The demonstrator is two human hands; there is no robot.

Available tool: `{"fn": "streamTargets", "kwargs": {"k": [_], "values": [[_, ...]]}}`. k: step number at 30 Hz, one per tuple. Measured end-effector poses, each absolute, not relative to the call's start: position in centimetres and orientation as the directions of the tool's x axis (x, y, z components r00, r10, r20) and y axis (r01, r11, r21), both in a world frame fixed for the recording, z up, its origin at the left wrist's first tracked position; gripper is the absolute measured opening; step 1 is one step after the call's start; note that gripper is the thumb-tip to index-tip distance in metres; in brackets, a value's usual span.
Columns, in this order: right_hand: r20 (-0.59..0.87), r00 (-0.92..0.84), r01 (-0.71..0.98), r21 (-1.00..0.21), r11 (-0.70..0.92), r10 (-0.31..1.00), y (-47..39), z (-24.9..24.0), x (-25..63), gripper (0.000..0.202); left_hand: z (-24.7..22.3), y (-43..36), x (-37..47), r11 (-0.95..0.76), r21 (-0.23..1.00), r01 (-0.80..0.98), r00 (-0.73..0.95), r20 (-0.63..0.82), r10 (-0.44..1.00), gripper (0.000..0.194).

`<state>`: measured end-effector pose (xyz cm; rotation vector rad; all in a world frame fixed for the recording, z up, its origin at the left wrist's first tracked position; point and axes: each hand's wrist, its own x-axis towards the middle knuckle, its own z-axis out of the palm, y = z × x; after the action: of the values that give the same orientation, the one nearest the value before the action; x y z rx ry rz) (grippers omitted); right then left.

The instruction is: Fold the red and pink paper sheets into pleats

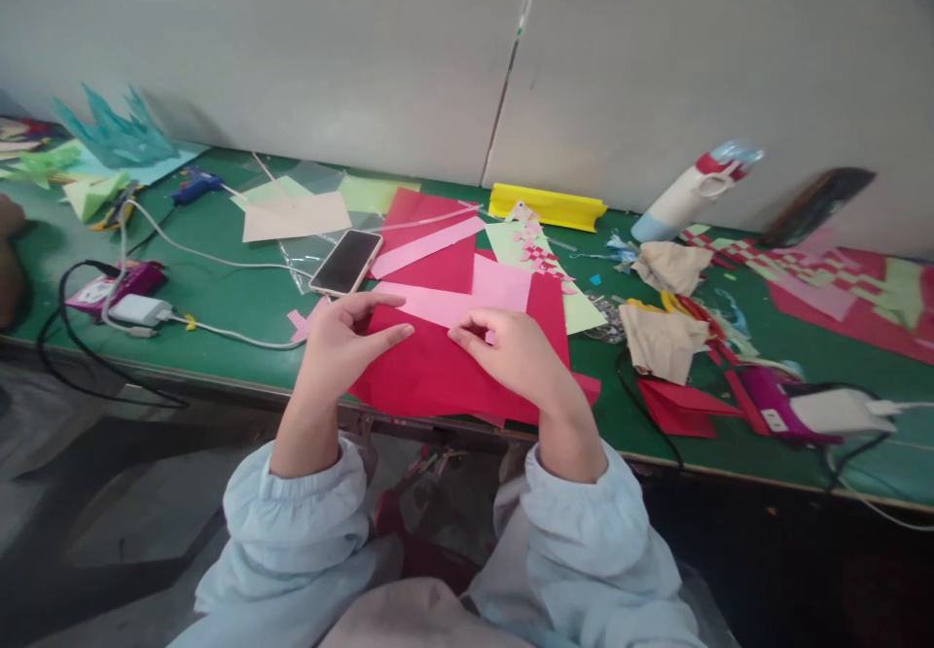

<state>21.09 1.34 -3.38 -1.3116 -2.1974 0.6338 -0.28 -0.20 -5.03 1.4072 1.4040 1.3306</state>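
My left hand is over the left edge of the red paper, thumb and forefinger apart with nothing visible between them. My right hand is above the same sheet, its thumb and fingertips closed in a pinch. What the pinch holds, if anything, is too small to make out. Just beyond the fingers lies a pink paper, partly covering the red one. Behind it is another red sheet with a pink strip across it. A phone rests face up beside my left hand.
Along the wall stand a yellow holder and a white-and-blue bottle. Purple power strips with chargers and cables sit at both sides. A blue glue gun lies left. Crumpled beige cloths lie right; a person's arm shows far left.
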Motion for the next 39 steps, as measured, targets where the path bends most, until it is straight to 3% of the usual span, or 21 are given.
{"fn": "streamTargets", "kwargs": {"k": [7, 15, 29, 39], "values": [[0.268, -0.424, 0.606, -0.627, 0.49, 0.865, 1.1, -3.9, 18.7, 0.013, -5.5, 0.2, -0.1, -0.147, 0.952, 0.269, -0.081, 0.175, 0.981, 0.019], [0.18, -0.374, 0.676, -0.619, 0.4, 0.91, 1.4, -3.2, 21.3, 0.016, -5.4, 0.3, -1.9, -0.125, 0.977, 0.175, -0.322, 0.176, 0.93, 0.022], [0.15, -0.3, 0.72, -0.612, 0.327, 0.942, 1.2, -2.0, 26.0, 0.014, -4.5, 0.2, -4.7, -0.205, 0.971, 0.123, -0.502, 0.239, 0.831, 0.017], [0.249, -0.218, 0.716, -0.617, 0.328, 0.944, 0.6, -1.7, 28.3, 0.009, -4.5, 0.3, -5.9, -0.305, 0.939, 0.162, -0.596, 0.339, 0.728, 0.015]]}}
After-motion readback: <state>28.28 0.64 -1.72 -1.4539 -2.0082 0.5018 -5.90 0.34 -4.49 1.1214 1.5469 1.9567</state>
